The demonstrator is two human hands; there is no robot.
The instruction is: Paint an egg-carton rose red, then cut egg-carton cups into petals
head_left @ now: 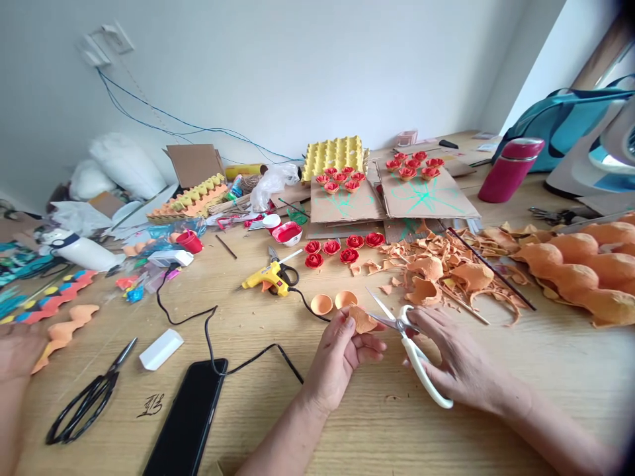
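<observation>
Between the thumb and fingers of my left hand (pixel 342 354) is a piece of orange egg carton (pixel 362 320). My right hand (pixel 454 360) grips white-handled scissors (pixel 419 363), their blades spread and one blade against the carton piece. Just beyond my left hand lie two orange carton cups (pixel 321 305). A yellow hot glue gun (pixel 269 277) rests to their left, with black-handled scissors (pixel 286 272) behind it. Several red paper-pulp flowers (pixel 349 256) stand farther back. Orange carton scraps (pixel 446 264) are heaped beyond my right hand.
Orange egg cartons (pixel 595 264) lie at the right, near a magenta bottle (pixel 510 172). Cardboard sheets (pixel 429 195) carry more red flowers. A black phone (pixel 188 416), black scissors (pixel 92 393) and a cable (pixel 248 368) are on the left. Another person's arm (pixel 14 370) enters there.
</observation>
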